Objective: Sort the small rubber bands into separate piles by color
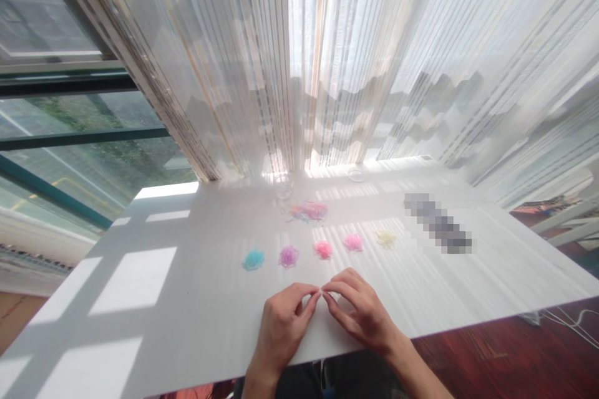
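Observation:
Near the front edge of the white table (196, 318), my left hand (287, 318) and my right hand (360, 308) meet fingertip to fingertip. Thumb and forefinger are pinched together on each; whatever lies between them is too small to make out. Just beyond is a row of small heaps of what look like thin rubber bands: a teal heap (253, 260), a purple heap (289, 256), a coral-pink heap (322, 250), a light pink heap (353, 242) and a pale yellow heap (385, 237). Behind the row lies a larger mixed-colour heap (309, 211).
A clear jar (282, 186) stands behind the mixed heap, with a clear round lid (355, 174) to its right. A pixelated dark object (437, 223) lies at the right. Sheer striped curtains (327, 62) hang along the table's back edge. White cables (573, 324) run over the floor.

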A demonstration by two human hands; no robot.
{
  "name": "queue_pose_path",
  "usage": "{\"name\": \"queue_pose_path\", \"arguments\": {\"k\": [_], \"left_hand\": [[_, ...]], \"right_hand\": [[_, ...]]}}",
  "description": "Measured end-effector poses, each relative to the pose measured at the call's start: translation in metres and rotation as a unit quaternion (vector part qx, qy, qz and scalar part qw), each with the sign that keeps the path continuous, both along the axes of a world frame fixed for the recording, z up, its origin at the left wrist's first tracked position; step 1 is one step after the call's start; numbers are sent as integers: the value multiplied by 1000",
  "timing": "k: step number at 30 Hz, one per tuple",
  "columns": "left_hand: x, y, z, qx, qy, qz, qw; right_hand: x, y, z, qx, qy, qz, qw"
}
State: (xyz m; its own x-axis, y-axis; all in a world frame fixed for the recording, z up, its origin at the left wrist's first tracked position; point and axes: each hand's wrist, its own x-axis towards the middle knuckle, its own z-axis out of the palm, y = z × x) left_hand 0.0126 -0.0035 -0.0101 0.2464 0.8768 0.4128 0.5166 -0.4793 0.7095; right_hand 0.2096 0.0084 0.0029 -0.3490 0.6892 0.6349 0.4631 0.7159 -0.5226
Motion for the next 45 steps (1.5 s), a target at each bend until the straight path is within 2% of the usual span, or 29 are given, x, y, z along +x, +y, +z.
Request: {"name": "queue_pose_path", "arguments": {"k": [13, 19, 27, 34, 38, 45], "left_hand": [[0, -1, 1, -20, -10, 18, 1000], [-1, -3, -1, -5, -3, 29, 1000], [5, -2, 6, 10, -9, 23, 1000], [14, -6, 5, -21, -29, 29, 999], [14, -7, 6, -34, -36, 43, 998], [12, -8, 4, -39, -20, 33, 999]], "right_hand": [[0, 2, -4, -17, 16, -18, 1000], [0, 1, -5, -17, 22, -18, 999], [3, -3, -4, -32, 38, -19, 999], [4, -3, -3, -35, 66, -24, 997], [4, -3, -2, -44, 73, -26, 996], [4, -3, -3, -40, 63, -30, 997]]}}
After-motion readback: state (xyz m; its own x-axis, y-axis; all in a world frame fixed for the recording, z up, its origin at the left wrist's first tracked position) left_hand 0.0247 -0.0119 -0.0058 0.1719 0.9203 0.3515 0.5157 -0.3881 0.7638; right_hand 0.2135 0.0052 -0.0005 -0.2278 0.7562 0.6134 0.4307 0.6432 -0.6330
